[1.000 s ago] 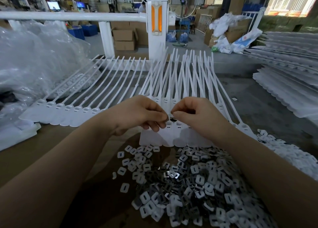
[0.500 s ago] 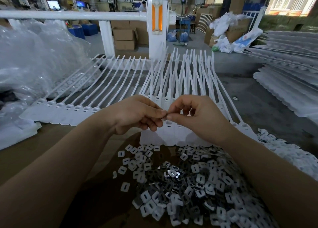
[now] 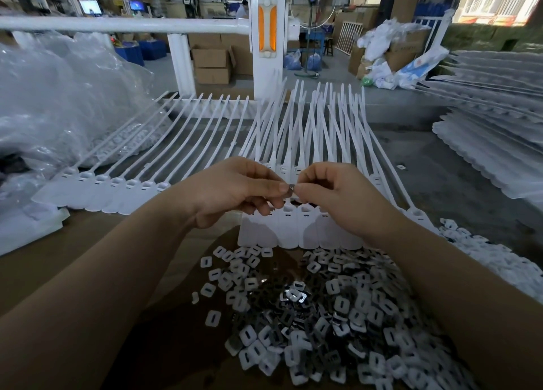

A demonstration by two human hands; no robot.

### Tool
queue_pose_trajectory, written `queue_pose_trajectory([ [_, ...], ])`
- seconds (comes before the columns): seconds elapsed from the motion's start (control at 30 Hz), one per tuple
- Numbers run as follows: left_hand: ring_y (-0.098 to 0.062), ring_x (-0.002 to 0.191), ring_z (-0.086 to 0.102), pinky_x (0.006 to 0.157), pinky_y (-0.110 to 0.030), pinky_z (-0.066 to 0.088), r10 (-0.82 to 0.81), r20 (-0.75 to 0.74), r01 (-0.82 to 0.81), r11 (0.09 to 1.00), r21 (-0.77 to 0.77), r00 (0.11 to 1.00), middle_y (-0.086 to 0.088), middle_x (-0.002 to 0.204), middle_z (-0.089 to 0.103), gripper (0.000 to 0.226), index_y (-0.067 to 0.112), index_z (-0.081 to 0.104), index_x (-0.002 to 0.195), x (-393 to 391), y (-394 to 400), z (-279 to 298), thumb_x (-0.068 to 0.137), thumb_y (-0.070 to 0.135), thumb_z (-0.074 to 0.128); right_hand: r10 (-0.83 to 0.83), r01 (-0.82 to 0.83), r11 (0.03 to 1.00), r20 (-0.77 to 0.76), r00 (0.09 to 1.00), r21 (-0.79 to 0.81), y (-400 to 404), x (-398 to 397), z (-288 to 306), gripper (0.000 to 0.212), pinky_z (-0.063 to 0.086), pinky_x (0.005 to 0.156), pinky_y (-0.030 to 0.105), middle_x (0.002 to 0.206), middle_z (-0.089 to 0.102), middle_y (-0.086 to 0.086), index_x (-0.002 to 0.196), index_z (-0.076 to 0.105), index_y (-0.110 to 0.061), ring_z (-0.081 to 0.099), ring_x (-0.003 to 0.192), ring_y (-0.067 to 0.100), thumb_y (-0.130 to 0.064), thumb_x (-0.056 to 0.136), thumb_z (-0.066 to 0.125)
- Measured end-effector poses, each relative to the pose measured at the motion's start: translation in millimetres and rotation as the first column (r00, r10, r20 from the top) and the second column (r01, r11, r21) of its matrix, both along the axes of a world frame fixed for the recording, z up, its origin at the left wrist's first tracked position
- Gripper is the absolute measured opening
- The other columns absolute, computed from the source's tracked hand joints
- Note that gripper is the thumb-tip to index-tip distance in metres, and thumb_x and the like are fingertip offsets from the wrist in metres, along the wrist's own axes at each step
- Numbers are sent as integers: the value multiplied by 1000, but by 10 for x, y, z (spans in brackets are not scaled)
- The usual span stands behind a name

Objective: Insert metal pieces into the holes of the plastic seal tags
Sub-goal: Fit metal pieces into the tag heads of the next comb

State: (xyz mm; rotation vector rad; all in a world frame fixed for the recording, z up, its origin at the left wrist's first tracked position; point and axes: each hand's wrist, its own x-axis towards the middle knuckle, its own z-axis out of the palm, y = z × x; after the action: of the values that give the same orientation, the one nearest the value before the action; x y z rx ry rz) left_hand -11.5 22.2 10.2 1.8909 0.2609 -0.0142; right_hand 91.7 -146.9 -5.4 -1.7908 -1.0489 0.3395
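Observation:
A small metal piece [image 3: 291,188] is pinched between the fingertips of my left hand [image 3: 235,189] and my right hand [image 3: 335,195], just above a row of white plastic seal tags [image 3: 296,231] lying side by side with their long tails pointing away. A second row of white tags [image 3: 117,183] lies to the left. A big heap of small metal pieces [image 3: 317,316] with slots covers the brown table in front of me, under my forearms.
Crumpled clear plastic bags [image 3: 64,101] lie at the left. Stacks of white tag sheets [image 3: 493,142] lie at the right, with loose white plastic bits [image 3: 493,260] near my right arm. A white rail and post [image 3: 266,36] stand behind the table.
My hands lifted slightly and the fingertips drew a little apart, so the metal piece between them now shows. The tags and the heap have not moved.

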Motion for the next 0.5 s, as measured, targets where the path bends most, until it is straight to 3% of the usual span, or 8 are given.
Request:
queue_pose_trajectory([
  [0.13, -6, 64, 61, 69, -28, 44, 10, 35, -13, 997, 72, 999, 1, 77, 72, 8, 16, 73, 85, 9, -36, -2, 88, 21, 68, 4, -4, 1000, 2, 1000, 12, -3, 1, -1, 8, 45, 58, 21, 77, 65, 12, 83, 67, -16, 53, 63, 10, -18, 90, 64],
  [0.3, -5, 59, 59, 61, -22, 43, 39, 83, -41, 999, 22, 996, 1, 72, 70, 7, 18, 73, 79, 15, -28, 11, 85, 19, 70, -29, 28, 996, 18, 999, 81, -19, 20, -6, 8, 48, 62, 17, 76, 62, -5, 86, 66, -19, 55, 65, 4, -12, 90, 63],
  [0.5, -5, 60, 59, 60, -21, 44, 24, 98, -27, 999, 34, 995, 2, 72, 70, 3, 19, 73, 81, 6, -10, -4, 84, 19, 71, -42, 36, 994, 60, 997, 104, -21, 8, -5, 5, 47, 60, 13, 71, 63, -12, 86, 67, -19, 57, 61, -2, -15, 89, 66],
])
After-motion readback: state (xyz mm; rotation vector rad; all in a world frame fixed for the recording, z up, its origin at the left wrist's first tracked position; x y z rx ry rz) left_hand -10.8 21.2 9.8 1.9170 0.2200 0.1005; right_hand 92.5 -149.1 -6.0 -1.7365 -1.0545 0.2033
